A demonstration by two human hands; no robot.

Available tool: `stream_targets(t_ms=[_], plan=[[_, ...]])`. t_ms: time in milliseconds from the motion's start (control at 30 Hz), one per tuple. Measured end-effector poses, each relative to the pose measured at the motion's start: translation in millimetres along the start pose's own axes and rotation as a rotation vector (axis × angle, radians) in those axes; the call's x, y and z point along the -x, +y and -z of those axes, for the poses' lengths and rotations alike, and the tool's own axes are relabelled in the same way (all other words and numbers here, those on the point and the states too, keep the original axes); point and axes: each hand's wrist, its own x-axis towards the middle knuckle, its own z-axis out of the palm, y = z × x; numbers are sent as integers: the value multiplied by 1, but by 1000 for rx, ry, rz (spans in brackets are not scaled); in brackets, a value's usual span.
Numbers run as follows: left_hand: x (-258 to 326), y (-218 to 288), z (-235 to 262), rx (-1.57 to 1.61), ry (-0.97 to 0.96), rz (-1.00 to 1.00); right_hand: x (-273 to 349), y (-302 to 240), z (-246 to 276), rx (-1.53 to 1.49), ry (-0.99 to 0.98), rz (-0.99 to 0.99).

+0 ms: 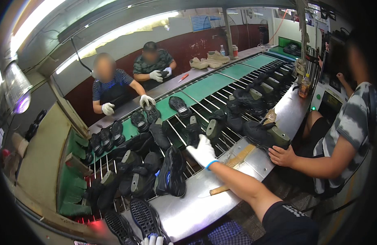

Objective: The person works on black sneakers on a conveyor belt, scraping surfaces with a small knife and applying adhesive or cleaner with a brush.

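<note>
My right hand, in a white glove with a blue band at the wrist, reaches over the rack. Its fingers close around the end of a black shoe on a last. At the bottom edge the gloved fingers of my left hand curl over a black shoe sole with an openwork tread. Beside it lies another black sole. Between my hands, a black sole with blue accents stands tilted among shoes on lasts. The rest of my left hand is cut off.
A metal-rod conveyor bears several black shoes. A wooden-handled knife lies on the steel ledge. At right, a person's bare hand holds a lasted shoe. Two gloved people work across the green belt.
</note>
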Motion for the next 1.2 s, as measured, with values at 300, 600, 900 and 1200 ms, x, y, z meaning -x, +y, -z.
stream_targets(t_ms=[300,600,900,1200], plan=[[14,-10,-8,-44,-53,219,-105,18,-24,-31,26,-235],[-10,-16,9,40,114,178,-77,41,5,-1193,-103,-258],[-20,67,-46,1335,-56,345,260,-71,73,-1560,-18,44],[-47,4,28,1315,-471,366,278,63,156,-451,-814,-185]])
